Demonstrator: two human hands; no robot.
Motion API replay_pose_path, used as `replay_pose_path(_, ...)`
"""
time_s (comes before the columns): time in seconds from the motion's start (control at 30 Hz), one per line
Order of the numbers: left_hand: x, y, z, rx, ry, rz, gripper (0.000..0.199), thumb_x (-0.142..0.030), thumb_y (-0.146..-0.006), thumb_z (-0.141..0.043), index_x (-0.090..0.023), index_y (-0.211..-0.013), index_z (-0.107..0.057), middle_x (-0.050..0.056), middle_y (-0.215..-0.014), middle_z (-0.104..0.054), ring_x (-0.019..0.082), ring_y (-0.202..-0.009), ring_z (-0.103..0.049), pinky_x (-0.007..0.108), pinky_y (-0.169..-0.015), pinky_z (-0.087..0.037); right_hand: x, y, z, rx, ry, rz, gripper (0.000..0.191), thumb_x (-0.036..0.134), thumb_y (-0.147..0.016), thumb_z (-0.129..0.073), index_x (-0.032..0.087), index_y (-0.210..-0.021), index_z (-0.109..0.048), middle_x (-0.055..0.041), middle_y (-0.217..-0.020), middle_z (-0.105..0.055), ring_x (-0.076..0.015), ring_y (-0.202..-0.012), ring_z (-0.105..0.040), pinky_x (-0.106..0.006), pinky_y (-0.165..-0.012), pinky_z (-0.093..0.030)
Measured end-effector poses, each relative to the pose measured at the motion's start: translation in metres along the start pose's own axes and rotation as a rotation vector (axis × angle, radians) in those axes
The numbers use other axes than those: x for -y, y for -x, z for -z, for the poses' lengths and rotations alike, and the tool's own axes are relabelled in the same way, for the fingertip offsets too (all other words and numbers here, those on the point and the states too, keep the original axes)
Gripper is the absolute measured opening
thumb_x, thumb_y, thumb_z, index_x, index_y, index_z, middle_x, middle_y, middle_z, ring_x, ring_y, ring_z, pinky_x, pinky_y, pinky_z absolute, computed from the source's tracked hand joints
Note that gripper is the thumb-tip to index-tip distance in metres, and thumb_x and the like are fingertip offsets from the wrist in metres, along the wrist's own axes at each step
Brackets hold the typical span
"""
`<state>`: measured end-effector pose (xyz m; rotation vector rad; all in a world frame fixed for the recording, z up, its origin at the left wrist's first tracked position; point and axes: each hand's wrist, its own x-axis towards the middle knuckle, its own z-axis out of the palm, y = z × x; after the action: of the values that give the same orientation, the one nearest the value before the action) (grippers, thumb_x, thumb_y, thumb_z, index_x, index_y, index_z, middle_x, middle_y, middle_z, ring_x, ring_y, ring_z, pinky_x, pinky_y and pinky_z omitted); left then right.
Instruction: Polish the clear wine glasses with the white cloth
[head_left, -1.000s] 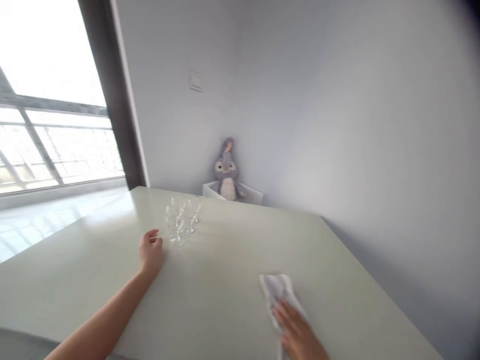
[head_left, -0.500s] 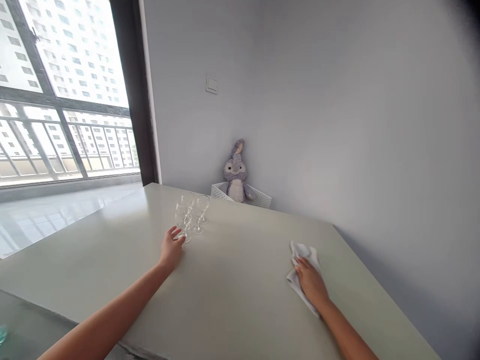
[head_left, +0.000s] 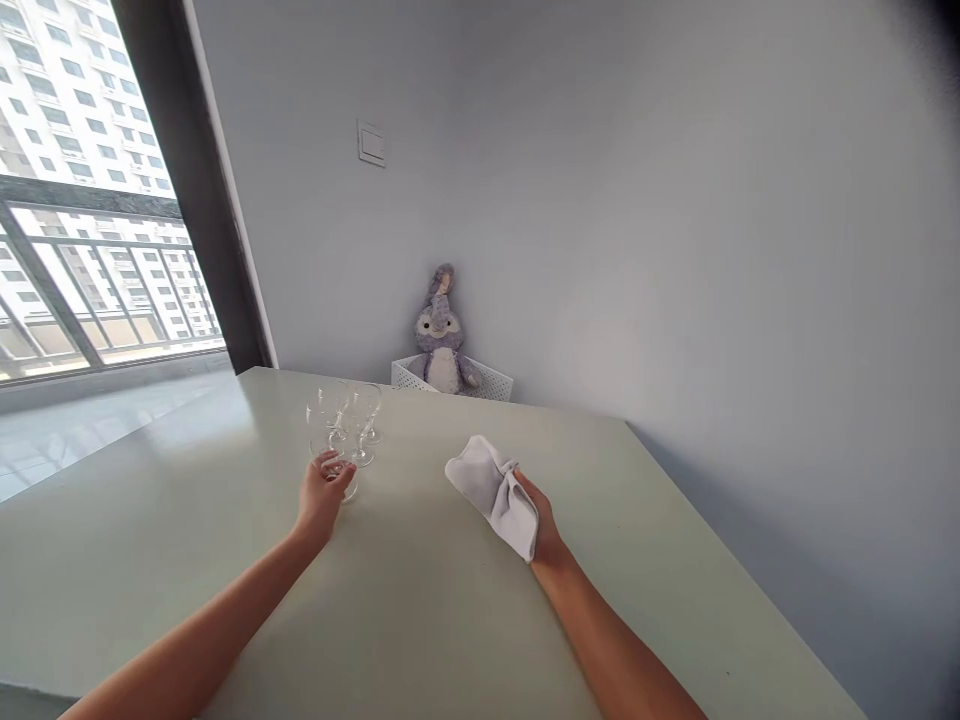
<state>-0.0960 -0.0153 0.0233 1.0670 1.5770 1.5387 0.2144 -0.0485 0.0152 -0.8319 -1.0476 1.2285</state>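
Several clear stemmed wine glasses stand upright in a close group on the pale table, left of its middle. My left hand [head_left: 322, 495] has its fingers closed around the stem of the nearest wine glass [head_left: 324, 425], whose foot shows beside the thumb. Just behind it, to the right, is another glass [head_left: 367, 412]. A white cloth [head_left: 491, 490] is gripped in my right hand [head_left: 545, 522]; it is folded and lifted off the tabletop, spreading left of the fingers. The palm and some of the right fingers are hidden by the cloth.
The pale table [head_left: 420, 620] runs to a grey wall [head_left: 675, 250] on the right. Beyond its far edge, a plush rabbit [head_left: 441, 345] sits in a white perforated basket [head_left: 491, 384]. A large window [head_left: 90, 260] with a railing outside is at the left.
My right hand has lifted the cloth off the table and carried it left toward the glasses. My left fingers have closed on the nearest glass's stem. The view has turned slightly right.
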Motion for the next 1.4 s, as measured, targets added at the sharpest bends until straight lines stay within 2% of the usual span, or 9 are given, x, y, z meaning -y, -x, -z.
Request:
replay_pose_path(0.13, -0.014, 0.025, -0.03, 0.18, -0.118, -0.123, 0.053, -0.042, -0.062, -0.064, -0.02, -0.108, -0.046, 0.0, -0.08, -0.059, 0.013, -0.061, -0.054, 0.026, -0.057, -0.042, 0.015, -0.001, 0.01, -0.052, -0.171, -0.061, 0.028, 0.046, -0.077, -0.053, 0.024, -0.09, -0.063, -0.0011, -0.081, -0.066, -0.0163, -0.084, -0.061, -0.03, -0.078, -0.051)
replay_pose_path(0.3, -0.031, 0.039, -0.087, 0.326, -0.426, -0.379, 0.056, -0.04, -0.069, -0.059, -0.025, -0.119, -0.038, 0.001, -0.095, -0.059, 0.012, -0.061, -0.053, 0.028, -0.063, -0.041, 0.019, -0.002, 0.023, -0.124, -0.169, -0.048, 0.029, 0.048, -0.077, -0.051, 0.025, -0.09, -0.063, -0.0015, -0.086, -0.067, -0.0171, -0.091, -0.06, -0.032, -0.08, -0.051)
replay_pose_path(0.47, -0.012, 0.045, -0.123, 0.328, -0.505, -0.462, 0.056, -0.04, -0.073, -0.055, -0.025, -0.122, -0.034, 0.005, -0.106, -0.055, 0.016, -0.071, -0.054, 0.033, -0.071, -0.042, 0.025, -0.003, 0.027, -0.291, -0.158, -0.003, 0.038, 0.055, -0.079, -0.044, 0.026, -0.099, -0.06, -0.0024, -0.094, -0.065, -0.0182, -0.097, -0.057, -0.033, -0.081, -0.05)
replay_pose_path(0.6, 0.003, 0.049, -0.125, 0.323, -0.534, -0.454, 0.054, -0.04, -0.075, -0.054, -0.025, -0.122, -0.034, 0.006, -0.11, -0.053, 0.016, -0.073, -0.055, 0.035, -0.075, -0.042, 0.035, 0.013, 0.004, -0.394, -0.082, 0.08, 0.038, 0.054, -0.083, -0.04, 0.03, -0.108, -0.055, 0.0004, -0.103, -0.062, -0.0183, -0.1, -0.055, -0.034, -0.084, -0.047)
replay_pose_path(0.8, -0.005, 0.06, -0.117, 0.367, -0.564, -0.542, 0.044, -0.026, -0.077, -0.05, -0.025, -0.119, -0.039, 0.006, -0.108, -0.053, 0.021, -0.094, -0.054, 0.035, -0.081, -0.04, 0.018, 0.037, -0.047, 0.075, 0.61, 0.282, 0.042, 0.042, -0.088, -0.038, 0.026, -0.127, -0.044, -0.0061, -0.122, -0.051, -0.0234, -0.117, -0.041, -0.042, -0.1, -0.032)
replay_pose_path(0.93, -0.006, 0.062, -0.112, 0.384, -0.664, -0.656, 0.043, -0.02, -0.076, -0.048, -0.024, -0.118, -0.041, 0.006, -0.105, -0.054, 0.022, -0.097, -0.052, 0.036, -0.082, -0.039, 0.008, 0.036, -0.051, 0.145, 0.916, 0.351, 0.049, 0.037, -0.085, -0.045, 0.023, -0.132, -0.038, -0.0092, -0.125, -0.049, -0.0285, -0.121, -0.034, -0.049, -0.099, -0.03)
replay_pose_path(1.07, -0.004, 0.064, -0.11, 0.358, -0.739, -0.833, 0.045, -0.023, -0.076, -0.05, -0.023, -0.121, -0.041, 0.008, -0.109, -0.052, 0.025, -0.1, -0.049, 0.039, -0.085, -0.037, 0.014, 0.038, -0.048, 0.191, 0.806, 0.238, 0.056, 0.035, -0.081, -0.051, 0.024, -0.133, -0.033, -0.0083, -0.127, -0.046, -0.0259, -0.119, -0.038, -0.044, -0.099, -0.031)
replay_pose_path(1.27, -0.009, 0.074, -0.11, 0.394, -0.834, -1.0, 0.047, -0.014, -0.076, -0.049, -0.022, -0.121, -0.044, 0.009, -0.105, -0.056, 0.024, -0.092, -0.051, 0.036, -0.077, -0.038, 0.016, 0.035, -0.047, 0.269, 0.397, -0.024, 0.049, 0.024, -0.076, -0.055, 0.025, -0.124, -0.045, 0.001, -0.093, -0.061, -0.0147, -0.081, -0.054, -0.028, -0.074, -0.045)
replay_pose_path(1.4, -0.016, 0.073, -0.109, 0.392, -0.897, -1.188, 0.048, -0.014, -0.078, -0.049, -0.019, -0.125, -0.043, 0.01, -0.102, -0.06, 0.022, -0.084, -0.053, 0.035, -0.073, -0.039, 0.009, 0.024, -0.039, 0.165, 0.188, -0.094, 0.034, 0.024, -0.068, -0.064, 0.019, -0.101, -0.06, 0.0008, -0.081, -0.062, -0.0139, -0.072, -0.053, -0.026, -0.069, -0.042)
